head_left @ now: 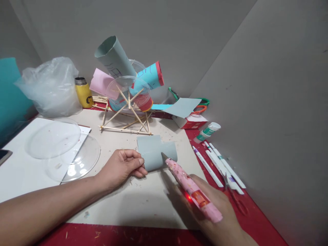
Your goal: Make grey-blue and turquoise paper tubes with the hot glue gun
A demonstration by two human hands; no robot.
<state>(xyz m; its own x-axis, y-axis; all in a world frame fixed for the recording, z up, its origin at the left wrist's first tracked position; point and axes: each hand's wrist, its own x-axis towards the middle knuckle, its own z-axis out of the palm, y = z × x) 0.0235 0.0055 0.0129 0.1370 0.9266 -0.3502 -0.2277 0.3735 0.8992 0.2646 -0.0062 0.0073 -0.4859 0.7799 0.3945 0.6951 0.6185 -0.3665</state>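
My left hand (123, 167) pinches the near edge of a grey-blue paper piece (153, 152) rolled into a partial tube, pressing it on the beige board (133, 201). My right hand (217, 212) grips a pink glue gun (191, 186) with a red light glowing on its body. The gun's nozzle touches the paper roll near its middle. Behind the roll stands a model (128, 99) made of wooden sticks, clear plastic cups and rolled paper tubes in grey, pink and blue.
Two clear plastic lids (64, 150) lie on white sheets at the left. A plastic bag (51, 87) and a yellow bottle (83, 92) stand at the back left. Several white pens (220, 164), a glue bottle (207, 132), scissors (200, 104) and a red-white box (191, 121) lie right.
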